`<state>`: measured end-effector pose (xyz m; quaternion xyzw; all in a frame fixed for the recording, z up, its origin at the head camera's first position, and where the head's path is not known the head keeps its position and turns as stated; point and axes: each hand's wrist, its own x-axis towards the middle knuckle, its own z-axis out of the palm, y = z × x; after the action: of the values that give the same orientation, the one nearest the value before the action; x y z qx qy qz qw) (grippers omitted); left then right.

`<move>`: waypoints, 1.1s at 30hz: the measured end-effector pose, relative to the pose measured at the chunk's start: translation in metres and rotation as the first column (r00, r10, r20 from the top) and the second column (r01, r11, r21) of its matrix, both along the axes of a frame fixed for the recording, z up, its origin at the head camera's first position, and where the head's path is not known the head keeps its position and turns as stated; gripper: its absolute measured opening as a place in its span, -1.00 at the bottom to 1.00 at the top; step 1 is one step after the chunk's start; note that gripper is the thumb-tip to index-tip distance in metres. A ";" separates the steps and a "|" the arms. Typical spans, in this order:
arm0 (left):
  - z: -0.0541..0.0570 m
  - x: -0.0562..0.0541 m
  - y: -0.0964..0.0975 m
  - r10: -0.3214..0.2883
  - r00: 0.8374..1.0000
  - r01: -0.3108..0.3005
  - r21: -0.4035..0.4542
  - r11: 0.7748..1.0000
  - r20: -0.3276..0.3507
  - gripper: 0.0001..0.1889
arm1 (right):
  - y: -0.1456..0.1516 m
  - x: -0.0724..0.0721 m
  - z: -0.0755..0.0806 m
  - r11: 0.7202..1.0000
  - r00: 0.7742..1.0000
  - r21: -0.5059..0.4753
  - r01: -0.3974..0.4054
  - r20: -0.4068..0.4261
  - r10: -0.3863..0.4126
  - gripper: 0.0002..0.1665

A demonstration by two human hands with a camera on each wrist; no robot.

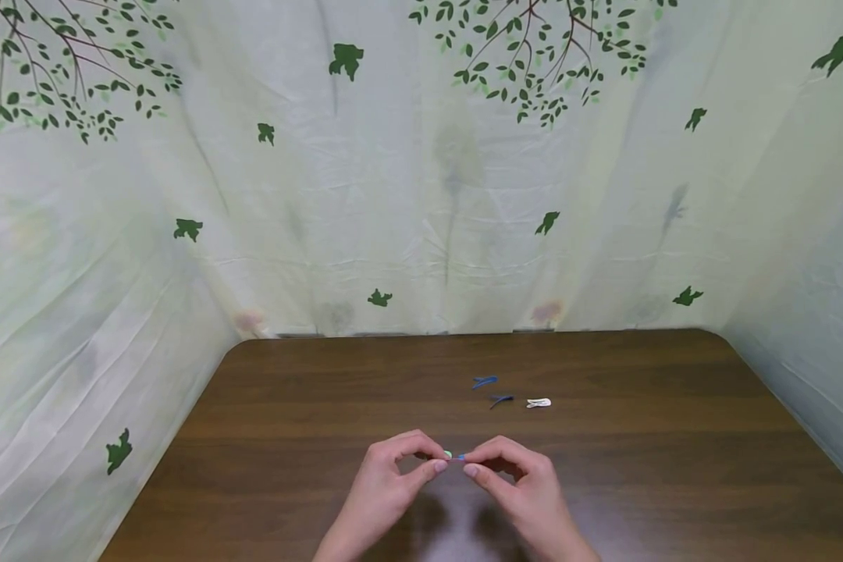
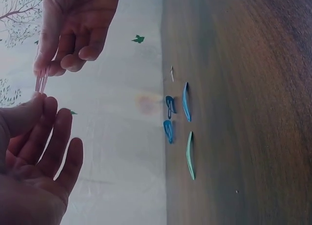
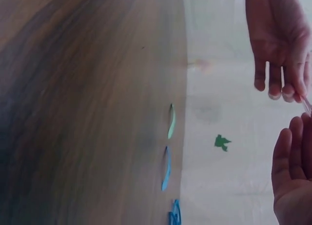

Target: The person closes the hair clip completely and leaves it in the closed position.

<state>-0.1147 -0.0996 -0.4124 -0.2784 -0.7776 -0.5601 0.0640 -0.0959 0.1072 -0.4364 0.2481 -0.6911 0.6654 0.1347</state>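
Observation:
Both hands meet over the front of the table, holding a thin pink hair clip between them. My left hand pinches one end with thumb and index finger; its other fingers are loosely spread in the left wrist view. The opposite end is pinched by my right hand. Fingertips cover much of the clip in the head view. On the table beyond lie a green hair clip and a light blue hair clip, mostly hidden behind the fingers in the head view.
Farther back on the brown wooden table lie two blue snap hair clips, one behind the other, and a white hair clip to their right. A pale curtain with leaf prints surrounds the table's back and sides.

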 end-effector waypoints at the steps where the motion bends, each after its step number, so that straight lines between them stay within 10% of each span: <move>1: 0.000 0.000 0.000 -0.016 1.000 0.016 0.008 1.000 -0.001 -0.93 | 0.000 0.000 0.001 1.000 1.000 -0.009 -0.015 0.013 0.015 -0.78; 10: -0.003 -0.005 -0.003 -0.226 0.965 0.201 0.176 0.964 0.131 -0.94 | 0.006 -0.001 0.011 0.983 0.977 -0.091 -0.162 0.123 0.172 -0.88; 21: 0.000 -0.005 -0.001 -0.040 0.992 0.025 0.120 0.992 0.123 -0.95 | 0.001 0.002 0.015 0.969 0.873 -0.236 -0.068 0.456 0.172 -0.69; 33: -0.001 -0.005 -0.002 0.007 0.997 -0.016 0.119 0.993 0.080 -0.94 | 0.000 0.002 0.012 0.972 0.889 -0.211 -0.099 0.420 0.182 -0.71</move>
<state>-0.1201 -0.1013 -0.4133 -0.2471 -0.7463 -0.6157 0.0530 -0.0938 0.1070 -0.4241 0.1287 -0.6193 0.7729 -0.0498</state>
